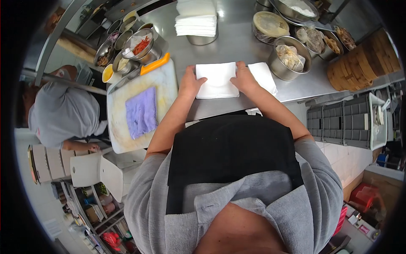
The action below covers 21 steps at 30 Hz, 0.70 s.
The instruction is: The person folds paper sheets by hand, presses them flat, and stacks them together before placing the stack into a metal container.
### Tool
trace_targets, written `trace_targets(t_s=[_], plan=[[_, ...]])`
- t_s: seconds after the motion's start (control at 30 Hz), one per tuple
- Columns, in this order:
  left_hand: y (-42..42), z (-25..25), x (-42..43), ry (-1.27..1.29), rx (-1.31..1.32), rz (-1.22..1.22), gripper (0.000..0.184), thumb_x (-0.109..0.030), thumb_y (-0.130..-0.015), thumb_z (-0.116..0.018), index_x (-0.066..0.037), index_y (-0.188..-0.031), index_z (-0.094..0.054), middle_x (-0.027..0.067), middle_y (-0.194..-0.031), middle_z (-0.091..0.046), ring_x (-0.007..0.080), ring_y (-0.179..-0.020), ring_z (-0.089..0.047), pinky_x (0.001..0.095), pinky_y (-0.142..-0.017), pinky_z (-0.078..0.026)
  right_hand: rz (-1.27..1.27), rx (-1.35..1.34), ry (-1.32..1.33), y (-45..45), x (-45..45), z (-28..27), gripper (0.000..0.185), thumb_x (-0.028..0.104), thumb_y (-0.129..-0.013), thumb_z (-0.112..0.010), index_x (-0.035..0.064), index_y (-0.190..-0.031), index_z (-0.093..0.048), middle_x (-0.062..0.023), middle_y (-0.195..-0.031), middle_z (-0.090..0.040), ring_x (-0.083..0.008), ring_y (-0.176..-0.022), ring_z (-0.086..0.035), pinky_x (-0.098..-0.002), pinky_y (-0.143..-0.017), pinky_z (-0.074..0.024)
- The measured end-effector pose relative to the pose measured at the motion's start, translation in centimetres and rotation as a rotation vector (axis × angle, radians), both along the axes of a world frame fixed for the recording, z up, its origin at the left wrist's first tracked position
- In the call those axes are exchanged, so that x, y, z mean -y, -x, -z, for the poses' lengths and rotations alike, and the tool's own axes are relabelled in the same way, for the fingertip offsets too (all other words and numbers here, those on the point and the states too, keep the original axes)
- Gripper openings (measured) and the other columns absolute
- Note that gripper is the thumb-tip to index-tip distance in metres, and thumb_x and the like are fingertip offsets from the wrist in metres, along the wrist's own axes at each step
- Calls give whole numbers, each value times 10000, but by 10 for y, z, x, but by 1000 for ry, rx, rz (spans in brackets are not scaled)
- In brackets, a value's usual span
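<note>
A small stack of folded white paper napkins (217,80) lies at the front edge of the steel table. My left hand (192,83) grips its left side, thumb on top and fingers at the edge. On the opposite side my right hand (246,79) holds it the same way, fingers curled round the upper right edge. More white napkins (263,78) lie just to the right, partly behind my right forearm. Further back, a taller pile of folded napkins (196,25) rests on a round metal container (203,40).
Left of me is a cutting board (167,80) with a purple cloth (141,112) and an orange-handled knife (155,64). Bowls of ingredients (139,45) stand behind it. On the right are a metal pot (287,73) and bamboo steamers (353,72). Another person (67,112) stands at far left.
</note>
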<state>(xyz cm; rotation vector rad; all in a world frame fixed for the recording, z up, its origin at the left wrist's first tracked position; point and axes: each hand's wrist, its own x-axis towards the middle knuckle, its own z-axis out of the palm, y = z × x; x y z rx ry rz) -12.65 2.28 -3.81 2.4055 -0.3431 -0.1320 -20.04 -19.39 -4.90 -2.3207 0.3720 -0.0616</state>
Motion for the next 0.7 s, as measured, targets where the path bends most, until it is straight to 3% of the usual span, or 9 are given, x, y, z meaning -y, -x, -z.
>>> trace_targets(t_s=[0.13,0.17,0.27,0.3,0.4,0.43,0.5,0.6,0.7], plan=[[35,-43,23,-290,463,97,718,-246,-747,-787,-127,-1367,-445,224,-1309,-486,350,-1214,-486,485,-990,-411,49,179,147,17,-10,-18,649,71,-748,-692,-55,-1304,-381,-280,-1154,-538,-428,-1009,-595,-428,-886,-502],[37,-44,30,-245,443,210,620,-258,-787,-746,-200,-1350,-492,160,-1360,-482,314,-1328,-388,521,-1072,-339,21,125,105,23,-10,-30,622,70,-766,-673,-36,-1310,-390,-303,-1237,-464,-467,-1049,-558,-450,-927,-483],[22,-24,44,-252,572,791,509,-279,-836,-696,-228,-1316,-537,74,-1429,-448,302,-1386,-321,509,-1137,-264,-36,125,126,40,0,-53,508,38,-787,-625,-37,-1250,-430,-316,-1173,-489,-483,-1027,-567,-459,-933,-479],[22,-23,49,-301,474,882,491,-352,-899,-617,-249,-1364,-501,32,-1528,-341,322,-1431,-243,533,-1160,-185,-28,125,178,47,7,-58,399,64,-800,-628,-18,-1169,-503,-285,-1153,-522,-465,-1020,-576,-461,-921,-482],[23,7,50,-325,410,795,485,-447,-946,-518,-310,-1407,-457,25,-1549,-308,307,-1443,-223,539,-1167,-135,36,119,315,70,42,-51,341,116,-811,-647,-6,-1113,-547,-255,-1085,-571,-442,-1029,-582,-467,-904,-487],[24,7,50,-413,351,709,494,-515,-973,-417,-341,-1436,-414,13,-1566,-273,293,-1455,-194,531,-1172,-92,88,95,358,79,50,-50,340,135,-810,-655,-6,-1103,-556,-255,-1079,-579,-436,-1018,-589,-468,-895,-490],[23,10,44,-427,346,602,504,-534,-967,-411,-347,-1435,-417,16,-1563,-282,284,-1461,-177,530,-1174,-71,187,37,441,97,64,-48,342,172,-809,-672,-7,-1083,-574,-257,-1066,-596,-423,-997,-602,-469,-877,-495],[22,11,41,-456,342,565,519,-542,-970,-391,-342,-1448,-397,23,-1568,-270,293,-1465,-163,540,-1170,-55,232,-107,262,106,84,-35,370,203,-790,-701,-15,-1066,-586,-252,-1075,-613,-408,-956,-621,-454,-857,-503],[28,9,47,-465,371,618,527,-535,-973,-385,-334,-1460,-376,26,-1572,-259,307,-1465,-159,565,-1162,-60,232,-63,105,104,88,-28,356,159,-777,-704,-20,-1063,-589,-249,-1054,-622,-394,-927,-631,-438,-833,-507]])
